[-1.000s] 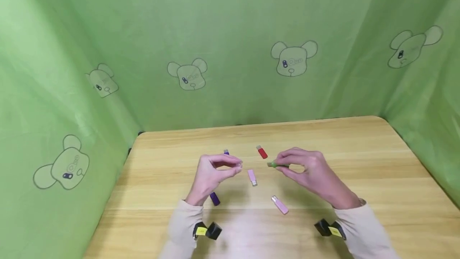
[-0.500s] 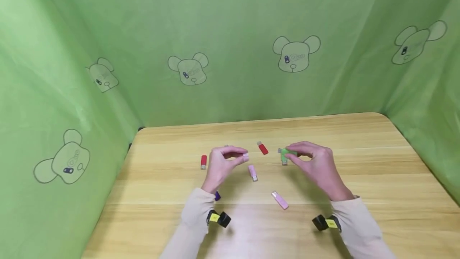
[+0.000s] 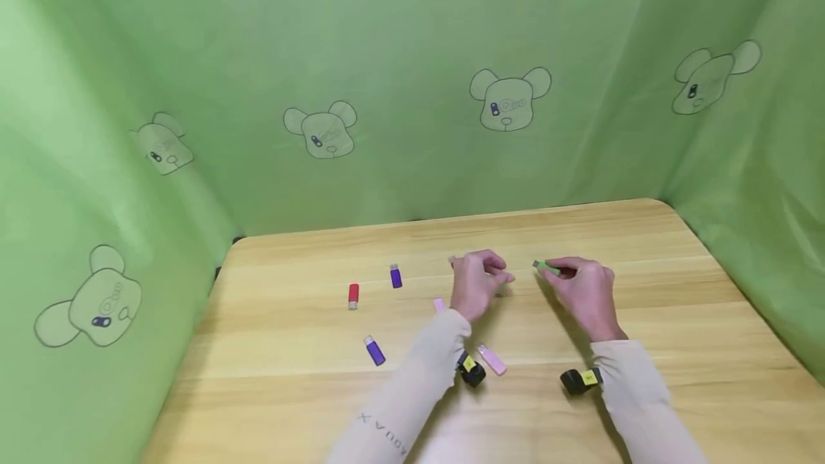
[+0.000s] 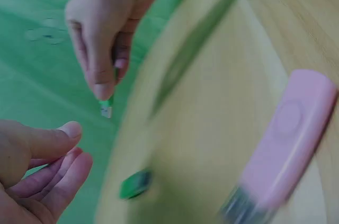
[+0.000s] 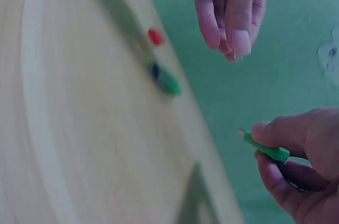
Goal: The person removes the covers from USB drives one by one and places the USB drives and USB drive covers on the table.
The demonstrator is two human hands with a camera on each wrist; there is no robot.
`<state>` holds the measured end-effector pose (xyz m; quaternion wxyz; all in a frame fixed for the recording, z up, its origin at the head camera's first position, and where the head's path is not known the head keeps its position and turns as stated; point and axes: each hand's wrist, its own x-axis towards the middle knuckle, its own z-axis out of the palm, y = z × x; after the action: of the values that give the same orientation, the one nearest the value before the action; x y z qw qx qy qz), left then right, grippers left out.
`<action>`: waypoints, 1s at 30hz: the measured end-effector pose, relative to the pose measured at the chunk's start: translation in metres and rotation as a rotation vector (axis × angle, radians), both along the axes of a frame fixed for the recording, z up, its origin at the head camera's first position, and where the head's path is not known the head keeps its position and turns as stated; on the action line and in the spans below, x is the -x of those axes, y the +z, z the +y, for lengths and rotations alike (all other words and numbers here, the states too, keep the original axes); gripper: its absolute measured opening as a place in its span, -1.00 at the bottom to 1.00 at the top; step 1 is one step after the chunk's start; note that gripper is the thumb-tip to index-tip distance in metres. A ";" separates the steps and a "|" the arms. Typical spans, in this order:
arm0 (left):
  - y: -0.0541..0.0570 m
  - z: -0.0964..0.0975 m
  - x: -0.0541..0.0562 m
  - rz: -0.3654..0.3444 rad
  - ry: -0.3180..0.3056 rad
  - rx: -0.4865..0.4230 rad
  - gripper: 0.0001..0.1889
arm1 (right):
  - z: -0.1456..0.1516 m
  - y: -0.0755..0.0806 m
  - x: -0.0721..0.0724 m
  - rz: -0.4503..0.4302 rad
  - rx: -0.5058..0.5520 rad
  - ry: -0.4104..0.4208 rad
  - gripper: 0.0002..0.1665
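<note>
My right hand pinches a green USB stick between thumb and fingers, its metal plug pointing left. To its left, my left hand is held above the table. At its fingertips a tiny clear piece, perhaps a cap, shows in the right wrist view. The two hands are apart. Another green USB stick lies on the table below them; in the left wrist view this stick is blurred, and in the head view the left hand hides it. A pink USB stick lies under the left wrist.
On the wooden table lie a red USB stick, a purple one, another purple one and a pink one. A second red stick is mostly hidden behind the left hand. Green curtains surround the table.
My left hand has moved right, uncovering the purple sticks and covering part of the red and pink ones. My right hand has moved right with the green stick, off the green stick lying beneath.
</note>
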<state>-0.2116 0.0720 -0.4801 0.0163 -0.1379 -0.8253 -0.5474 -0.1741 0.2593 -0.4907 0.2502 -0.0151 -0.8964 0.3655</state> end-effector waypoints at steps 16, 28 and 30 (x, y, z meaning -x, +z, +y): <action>-0.037 0.072 0.011 0.205 -0.043 0.561 -0.76 | 0.023 -0.018 0.003 -0.127 -0.119 -0.111 -0.81; -0.039 0.071 0.012 0.181 -0.050 0.496 -0.74 | 0.021 -0.013 0.001 -0.158 -0.150 -0.125 -0.79; -0.039 0.070 0.012 0.176 -0.047 0.454 -0.75 | 0.021 -0.014 0.001 -0.155 -0.153 -0.126 -0.79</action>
<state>-0.2240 0.1419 -0.5192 0.0438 -0.2045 -0.9192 -0.3337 -0.1754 0.2804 -0.5043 0.2027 -0.0803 -0.9357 0.2774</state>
